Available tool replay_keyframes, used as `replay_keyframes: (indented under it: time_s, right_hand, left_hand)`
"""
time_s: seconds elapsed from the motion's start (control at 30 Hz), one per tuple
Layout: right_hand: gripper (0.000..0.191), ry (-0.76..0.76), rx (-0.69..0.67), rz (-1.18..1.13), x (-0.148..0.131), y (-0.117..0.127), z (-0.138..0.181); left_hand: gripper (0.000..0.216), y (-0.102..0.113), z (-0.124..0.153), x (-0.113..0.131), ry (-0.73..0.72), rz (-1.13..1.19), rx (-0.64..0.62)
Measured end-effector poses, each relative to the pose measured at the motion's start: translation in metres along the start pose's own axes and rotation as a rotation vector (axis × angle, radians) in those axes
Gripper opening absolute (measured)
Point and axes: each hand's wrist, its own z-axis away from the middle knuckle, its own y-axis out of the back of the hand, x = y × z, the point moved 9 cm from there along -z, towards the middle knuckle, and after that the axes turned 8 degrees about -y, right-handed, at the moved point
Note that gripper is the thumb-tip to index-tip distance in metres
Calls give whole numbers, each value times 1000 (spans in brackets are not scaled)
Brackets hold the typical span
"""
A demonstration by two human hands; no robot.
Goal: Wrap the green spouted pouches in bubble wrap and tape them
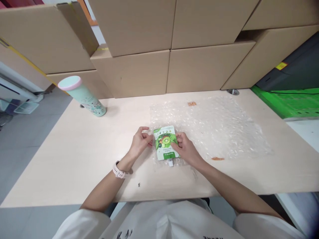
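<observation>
A green and white pouch (164,142) with a kiwi picture and a white spout lies flat near the left end of a clear bubble wrap sheet (219,126). My right hand (186,149) grips the pouch by its right side, thumb on top and fingers at the edge. At the pouch's left, my left hand (140,142) has its fingers curled toward the thumb at the wrap's left edge, seemingly pinching the film. Its fingertips are partly hidden. A pale pink watch band (119,171) circles my left wrist.
A mint tumbler (84,96) with a pink-rimmed lid stands at the table's back left. Stacked cardboard boxes (139,74) line the back edge. On the right are a green plastic crate (294,103) and a dark case (291,71). Orange marks show on the wrap.
</observation>
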Motion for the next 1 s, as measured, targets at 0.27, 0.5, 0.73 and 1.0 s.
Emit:
replay_keyframes:
  time_s: [0.27, 0.5, 0.73, 1.0]
  right_hand:
    - [40, 101, 47, 871, -20, 3, 11]
    - [37, 117, 27, 911, -19, -2, 12]
    - [36, 124, 40, 991, -15, -5, 12]
    - [36, 144, 25, 896, -21, -3, 15]
  left_hand:
    - [67, -7, 0, 2, -42, 36, -16]
    - [57, -9, -2, 2, -98, -5, -33]
    - [56, -10, 3, 7, -39, -13, -45]
    - [80, -35, 20, 31, -139, 140, -169]
